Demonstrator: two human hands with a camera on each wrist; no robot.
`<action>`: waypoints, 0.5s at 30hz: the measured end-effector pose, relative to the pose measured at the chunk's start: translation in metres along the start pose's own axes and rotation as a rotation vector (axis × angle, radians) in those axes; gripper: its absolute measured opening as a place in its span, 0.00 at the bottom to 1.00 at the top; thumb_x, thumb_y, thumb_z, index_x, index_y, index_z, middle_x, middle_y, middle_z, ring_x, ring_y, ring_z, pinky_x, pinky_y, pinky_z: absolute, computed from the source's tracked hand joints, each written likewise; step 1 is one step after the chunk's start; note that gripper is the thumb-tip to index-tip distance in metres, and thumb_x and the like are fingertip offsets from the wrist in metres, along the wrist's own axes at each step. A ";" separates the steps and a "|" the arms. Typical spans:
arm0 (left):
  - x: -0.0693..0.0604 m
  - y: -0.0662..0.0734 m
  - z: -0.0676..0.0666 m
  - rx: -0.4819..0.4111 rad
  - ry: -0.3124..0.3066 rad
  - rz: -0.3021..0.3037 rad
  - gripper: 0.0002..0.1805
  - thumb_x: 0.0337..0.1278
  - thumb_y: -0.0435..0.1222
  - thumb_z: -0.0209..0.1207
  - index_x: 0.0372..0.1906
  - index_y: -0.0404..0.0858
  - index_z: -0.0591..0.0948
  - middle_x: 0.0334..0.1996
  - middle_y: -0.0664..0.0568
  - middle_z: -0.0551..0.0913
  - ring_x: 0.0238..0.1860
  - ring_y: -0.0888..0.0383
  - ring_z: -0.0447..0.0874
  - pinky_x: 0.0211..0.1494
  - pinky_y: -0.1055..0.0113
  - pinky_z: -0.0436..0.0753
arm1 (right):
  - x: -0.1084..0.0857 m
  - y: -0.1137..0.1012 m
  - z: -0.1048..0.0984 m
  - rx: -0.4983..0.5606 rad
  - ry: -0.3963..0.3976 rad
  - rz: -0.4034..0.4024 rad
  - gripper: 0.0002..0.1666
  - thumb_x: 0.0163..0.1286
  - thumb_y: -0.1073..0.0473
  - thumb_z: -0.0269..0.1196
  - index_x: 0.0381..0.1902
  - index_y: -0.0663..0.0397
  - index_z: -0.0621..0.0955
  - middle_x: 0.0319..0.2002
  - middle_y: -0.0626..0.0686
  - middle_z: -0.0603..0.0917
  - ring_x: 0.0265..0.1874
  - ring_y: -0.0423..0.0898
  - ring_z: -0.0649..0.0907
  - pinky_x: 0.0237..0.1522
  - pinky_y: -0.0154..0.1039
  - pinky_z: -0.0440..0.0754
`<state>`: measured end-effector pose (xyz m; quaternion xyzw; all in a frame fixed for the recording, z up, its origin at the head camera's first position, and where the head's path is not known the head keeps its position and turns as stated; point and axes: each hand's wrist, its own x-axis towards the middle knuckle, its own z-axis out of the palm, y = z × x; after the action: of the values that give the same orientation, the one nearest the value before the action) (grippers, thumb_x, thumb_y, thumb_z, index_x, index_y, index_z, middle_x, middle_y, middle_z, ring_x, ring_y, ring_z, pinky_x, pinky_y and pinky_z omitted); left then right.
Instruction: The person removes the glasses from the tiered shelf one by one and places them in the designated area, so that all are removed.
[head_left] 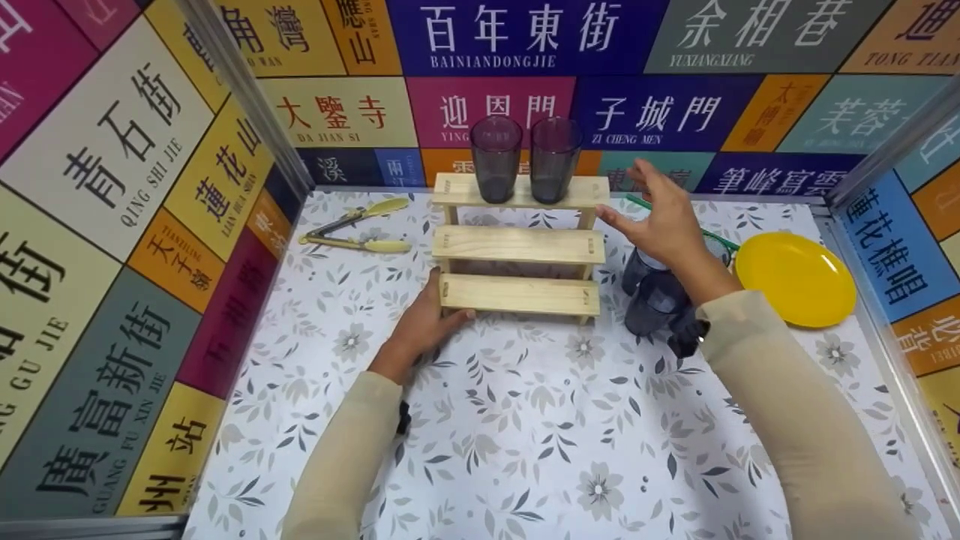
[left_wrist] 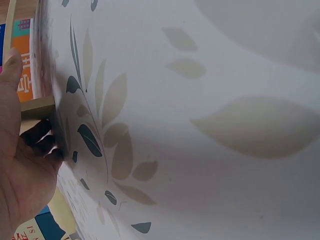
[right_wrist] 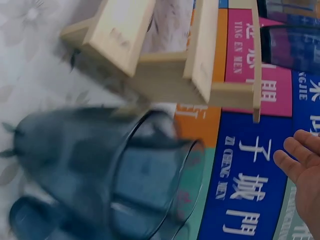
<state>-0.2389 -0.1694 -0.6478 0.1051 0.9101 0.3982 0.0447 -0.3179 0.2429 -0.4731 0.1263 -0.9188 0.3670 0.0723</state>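
A three-tier wooden step rack [head_left: 519, 246] stands on the table. My left hand [head_left: 424, 319] grips its lower left end, thumb in front; in the left wrist view the fingers [left_wrist: 42, 135] curl beside a wooden edge [left_wrist: 37, 106]. Two dark tinted glasses, one on the left [head_left: 495, 161] and one on the right [head_left: 555, 161], stand side by side on the top tier. Just right of that tier my right hand [head_left: 667, 217] hangs in the air, fingers spread and holding nothing. Below it more tinted glasses [head_left: 654, 306] stand on the table, partly hidden by the arm.
A yellow plate [head_left: 795, 281] lies at the right, with a green stick-like thing [head_left: 637, 201] partly hidden behind the right hand. Tongs with yellow tips [head_left: 356, 232] lie left of the rack. Printed panels [head_left: 491, 45] wall the patterned table at the back and sides.
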 end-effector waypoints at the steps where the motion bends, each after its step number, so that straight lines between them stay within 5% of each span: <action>1: 0.000 0.000 0.000 0.003 0.001 0.000 0.62 0.71 0.53 0.72 0.93 0.49 0.41 0.87 0.43 0.64 0.85 0.41 0.68 0.83 0.40 0.73 | 0.003 -0.004 0.002 0.005 -0.005 -0.002 0.64 0.70 0.29 0.74 0.90 0.52 0.60 0.81 0.62 0.74 0.80 0.63 0.74 0.79 0.62 0.75; 6: 0.001 0.000 0.002 0.006 0.014 0.012 0.60 0.72 0.52 0.72 0.92 0.44 0.44 0.87 0.42 0.64 0.86 0.41 0.66 0.86 0.42 0.69 | 0.020 -0.018 0.013 0.052 -0.017 -0.004 0.65 0.70 0.29 0.75 0.90 0.53 0.59 0.81 0.64 0.74 0.79 0.64 0.76 0.80 0.61 0.74; 11: 0.004 -0.001 0.002 0.053 0.041 0.046 0.46 0.82 0.49 0.63 0.89 0.38 0.52 0.82 0.40 0.71 0.82 0.45 0.72 0.85 0.47 0.72 | 0.037 -0.033 0.021 0.108 -0.022 0.049 0.69 0.67 0.26 0.75 0.90 0.53 0.58 0.82 0.62 0.73 0.81 0.61 0.75 0.83 0.57 0.72; 15: 0.006 -0.003 0.002 0.083 0.044 0.007 0.39 0.87 0.49 0.55 0.89 0.42 0.53 0.82 0.42 0.70 0.83 0.46 0.72 0.85 0.48 0.72 | 0.049 -0.048 0.028 0.102 -0.027 0.081 0.71 0.65 0.23 0.75 0.91 0.50 0.56 0.82 0.61 0.72 0.82 0.60 0.74 0.83 0.57 0.71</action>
<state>-0.2447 -0.1685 -0.6512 0.1011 0.9262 0.3626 0.0192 -0.3527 0.1811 -0.4509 0.0972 -0.9041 0.4142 0.0386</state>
